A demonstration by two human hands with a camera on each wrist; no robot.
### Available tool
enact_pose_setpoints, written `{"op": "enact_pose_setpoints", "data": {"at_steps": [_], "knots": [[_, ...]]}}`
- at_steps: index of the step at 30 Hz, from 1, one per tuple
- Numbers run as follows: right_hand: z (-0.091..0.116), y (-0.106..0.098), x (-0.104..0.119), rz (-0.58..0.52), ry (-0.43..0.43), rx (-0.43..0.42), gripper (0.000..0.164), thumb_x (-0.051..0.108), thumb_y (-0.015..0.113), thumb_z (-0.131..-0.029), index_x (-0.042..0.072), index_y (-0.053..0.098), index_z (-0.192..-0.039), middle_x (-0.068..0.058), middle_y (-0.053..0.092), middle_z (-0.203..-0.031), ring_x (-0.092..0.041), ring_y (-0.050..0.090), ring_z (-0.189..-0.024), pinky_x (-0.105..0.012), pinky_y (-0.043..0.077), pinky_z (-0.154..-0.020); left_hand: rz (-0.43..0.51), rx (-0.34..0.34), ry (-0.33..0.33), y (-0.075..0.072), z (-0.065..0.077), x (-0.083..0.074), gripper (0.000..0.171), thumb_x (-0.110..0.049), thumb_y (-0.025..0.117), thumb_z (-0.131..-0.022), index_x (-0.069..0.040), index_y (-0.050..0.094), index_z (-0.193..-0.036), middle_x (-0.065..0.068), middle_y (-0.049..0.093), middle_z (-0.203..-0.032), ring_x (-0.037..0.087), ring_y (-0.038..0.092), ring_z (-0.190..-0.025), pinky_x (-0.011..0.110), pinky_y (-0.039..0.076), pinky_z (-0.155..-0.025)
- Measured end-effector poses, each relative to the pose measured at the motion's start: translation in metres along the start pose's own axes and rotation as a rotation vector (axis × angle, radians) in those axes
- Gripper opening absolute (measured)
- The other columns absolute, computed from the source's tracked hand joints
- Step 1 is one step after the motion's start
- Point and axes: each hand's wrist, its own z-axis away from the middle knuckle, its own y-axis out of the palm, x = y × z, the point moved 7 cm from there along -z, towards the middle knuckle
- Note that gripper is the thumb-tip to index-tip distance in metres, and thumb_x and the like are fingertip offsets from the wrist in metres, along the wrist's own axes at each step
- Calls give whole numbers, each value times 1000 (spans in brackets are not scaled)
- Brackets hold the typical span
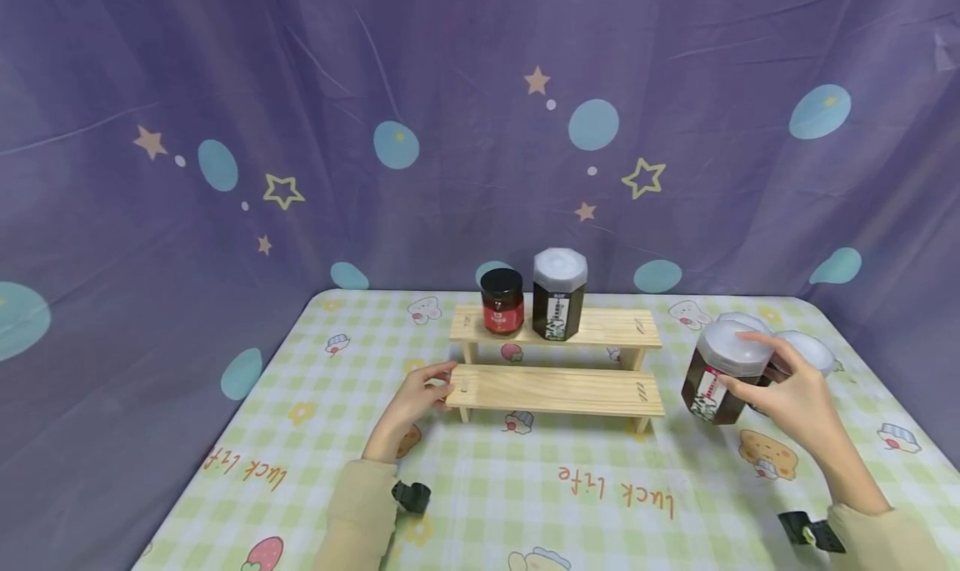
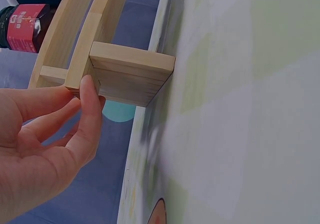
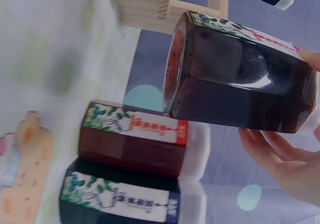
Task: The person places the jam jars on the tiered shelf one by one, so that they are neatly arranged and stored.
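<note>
My right hand (image 1: pixel 795 396) grips a dark faceted jar (image 1: pixel 716 379) by its upper part, near the white lid. The right wrist view shows this jar (image 3: pixel 245 74) held off the table, its underside in sight. Two similar jars, one with a red-lettered label (image 3: pixel 132 139) and one with a blue-lettered label (image 3: pixel 120 199), stand behind it, mostly hidden in the head view. With thumb and fingers, my left hand (image 1: pixel 411 400) pinches the left end of the lower board of a two-step wooden shelf (image 1: pixel 555 389); the left wrist view shows this hand (image 2: pixel 55 139) closer.
On the upper step stand a small black-lidded jar with a red label (image 1: pixel 502 304) and, beside it, a white-lidded dark jar (image 1: pixel 558 296). A green checked cloth (image 1: pixel 480 488) covers the table. Behind it hangs a purple curtain (image 1: pixel 465 96) with stars.
</note>
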Motion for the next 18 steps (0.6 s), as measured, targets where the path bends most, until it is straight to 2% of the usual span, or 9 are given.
{"op": "enact_pose_setpoints", "data": {"at_steps": [3, 10, 18], "knots": [[-3, 0, 6, -11, -5, 0, 59, 16, 74, -71, 15, 50, -125, -17, 42, -117, 16, 40, -91, 3, 36, -75, 2, -2, -1, 0, 0, 0, 42, 4, 53, -84, 3, 48, -125, 19, 49, -105, 15, 52, -63, 32, 56, -60], [-11, 1, 22, -22, -15, 2, 59, 15, 77, -68, 16, 52, -122, 8, 46, -106, 13, 45, -86, -1, 41, -69, 5, 0, 5, 0, -1, 0, 42, 4, 53, -84, 3, 48, -125, 18, 49, -105, 16, 52, -64, 34, 56, -61], [-22, 6, 38, -89, -96, 22, 58, 5, 76, -67, 8, 52, -120, 9, 44, -110, 9, 49, -87, -2, 45, -71, 14, 4, -3, 0, -1, 1, 42, 4, 53, -84, 3, 47, -126, 18, 48, -104, 16, 52, -64, 36, 56, -63]]}}
